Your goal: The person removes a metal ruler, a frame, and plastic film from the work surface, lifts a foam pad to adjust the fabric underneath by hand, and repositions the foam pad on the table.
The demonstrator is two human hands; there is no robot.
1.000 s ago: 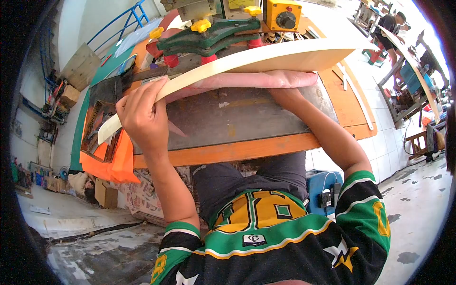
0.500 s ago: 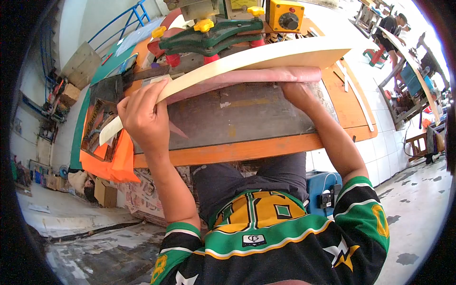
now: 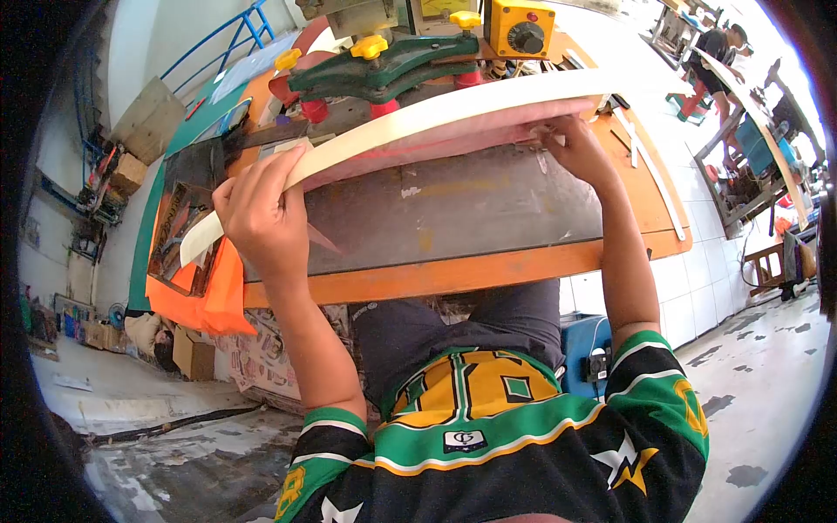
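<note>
The pale sheet (image 3: 392,122) is raised over the middle of the bench (image 3: 418,275), bowed in a long arc, its left end dipping toward the bench's left edge and its right end reaching out past the far right. Just under it lies the pink layer (image 3: 453,137), running along its lower face; you cannot tell from here whether the two are joined.

Your left hand (image 3: 261,205) grips the pale sheet near its left end, fingers over the top. Your right hand (image 3: 580,152) is at the right part of the pink layer, with thumb and fingers closed on its near edge in what looks like a pinch. The step in hand, as it appears, is handling the pink layer along the sheet's underside while the left hand bears the sheet. A next move from this hold would call for a steady left grip, so the sheet does not twist, and a light right pinch, so the thin layer does not crease.

Beneath both pieces is a dark plate (image 3: 453,205) set in the bench top. Beyond them, toward the far edge, stands a green clamp (image 3: 401,74), with a yellow control box (image 3: 519,30) to its right. Orange material (image 3: 205,305) hangs over the near left corner.
</note>
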